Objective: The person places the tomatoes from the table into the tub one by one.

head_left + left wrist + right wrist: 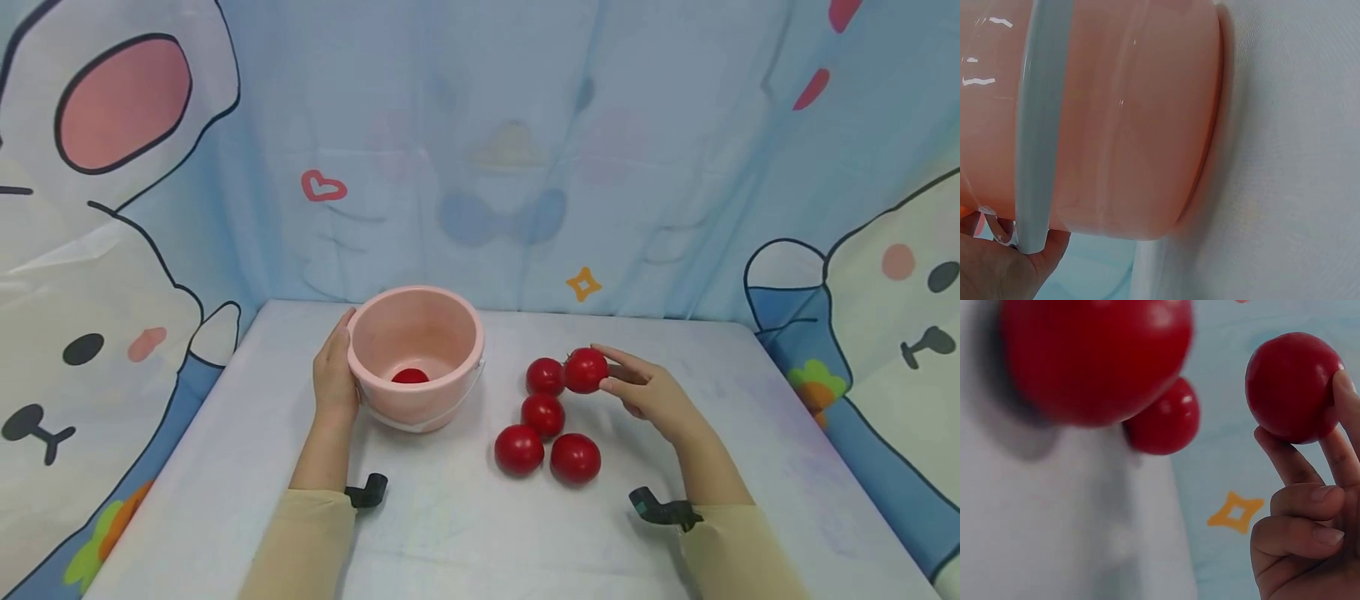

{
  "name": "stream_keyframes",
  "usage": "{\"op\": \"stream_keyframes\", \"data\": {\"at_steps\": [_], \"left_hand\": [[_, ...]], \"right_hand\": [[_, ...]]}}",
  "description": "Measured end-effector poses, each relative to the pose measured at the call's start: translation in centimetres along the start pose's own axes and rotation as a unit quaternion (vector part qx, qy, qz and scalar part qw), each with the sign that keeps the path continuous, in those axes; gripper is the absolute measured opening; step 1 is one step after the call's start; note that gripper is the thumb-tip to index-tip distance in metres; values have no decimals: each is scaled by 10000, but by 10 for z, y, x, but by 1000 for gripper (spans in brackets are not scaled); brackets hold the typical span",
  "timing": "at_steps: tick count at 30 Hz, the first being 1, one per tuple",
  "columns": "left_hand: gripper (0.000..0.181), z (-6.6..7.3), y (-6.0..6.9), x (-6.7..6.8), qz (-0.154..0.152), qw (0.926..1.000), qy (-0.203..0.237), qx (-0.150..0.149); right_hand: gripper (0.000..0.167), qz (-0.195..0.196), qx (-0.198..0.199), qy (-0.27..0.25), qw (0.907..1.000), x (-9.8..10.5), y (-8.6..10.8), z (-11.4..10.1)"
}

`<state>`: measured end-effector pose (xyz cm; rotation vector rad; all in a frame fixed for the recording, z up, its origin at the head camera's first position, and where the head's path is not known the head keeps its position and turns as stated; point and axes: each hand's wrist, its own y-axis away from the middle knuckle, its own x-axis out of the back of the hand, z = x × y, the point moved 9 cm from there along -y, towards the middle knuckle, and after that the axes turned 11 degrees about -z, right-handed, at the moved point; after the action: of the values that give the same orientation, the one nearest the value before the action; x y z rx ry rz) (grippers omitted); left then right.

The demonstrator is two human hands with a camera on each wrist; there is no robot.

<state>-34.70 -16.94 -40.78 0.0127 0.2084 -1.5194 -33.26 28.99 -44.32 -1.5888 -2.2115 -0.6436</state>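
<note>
Tomatoes (543, 414), red and glossy, six by count, the sixth judged from a red rounded top showing low inside the bucket.

Pink bucket (415, 406): one, upright on the white-covered counter (450, 533), white handle (1042, 119) hanging against its outer side.

Left hand (335, 371): set at the bucket's left side near the rim; its fingers bend round the outside and hold it, their tips partly hidden.

Right hand (651, 396): thumb and fingers nearly closed, pinching one tomato, which looks raised off the counter; two other fingers fold toward the palm.

Placement: one tomato within the bucket, one in the right hand, four on the counter to the bucket's right, loosely grouped. Any further ones beneath the one inside cannot be told.

Progress, judged from this count: early; one item in, one in hand, four lying outside.
</note>
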Motion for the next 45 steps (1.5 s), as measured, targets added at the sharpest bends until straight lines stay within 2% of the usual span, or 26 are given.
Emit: {"op": "stream_keyframes", "data": {"at_steps": [5, 10, 13, 16, 19, 24, 30, 36, 39, 45], "left_hand": [[42, -13, -9, 5, 29, 10000, -38, -27], [41, -21, -15, 10, 129, 9998, -98, -124], [39, -22, -16, 10, 172, 9997, -14, -167], [39, -23, -16, 10, 176, 9997, -53, -176], [40, -21, -17, 11, 193, 9994, -208, -205], [41, -20, -17, 11, 157, 9996, -69, -243], [41, -24, -16, 8, 111, 9999, -98, -44], [41, -27, -13, 2, 110, 9999, -80, 54], [42, -27, -12, 0, 129, 9999, -59, 38], [40, -27, -12, -2, 142, 9997, -155, 103]], "right_hand": [[60, -45, 191, 57, 9998, 15, -19, -41], [56, -399, 681, 65, 9969, 18, -47, -93], [54, -710, 929, 43, 9931, 14, -65, -127], [54, -975, 1001, 91, 9901, 7, -79, -159], [55, -1210, 964, 334, 9874, -4, -92, -189], [54, -1657, 841, 781, 9795, -30, -112, -222], [47, -2467, 917, 1175, 9575, -76, -133, -248], [43, -3017, 672, 1473, 9396, -119, -148, -251], [43, -3217, 492, 1636, 9313, -135, -153, -249], [42, -3364, 298, 2055, 9185, -158, -159, -248]]}}
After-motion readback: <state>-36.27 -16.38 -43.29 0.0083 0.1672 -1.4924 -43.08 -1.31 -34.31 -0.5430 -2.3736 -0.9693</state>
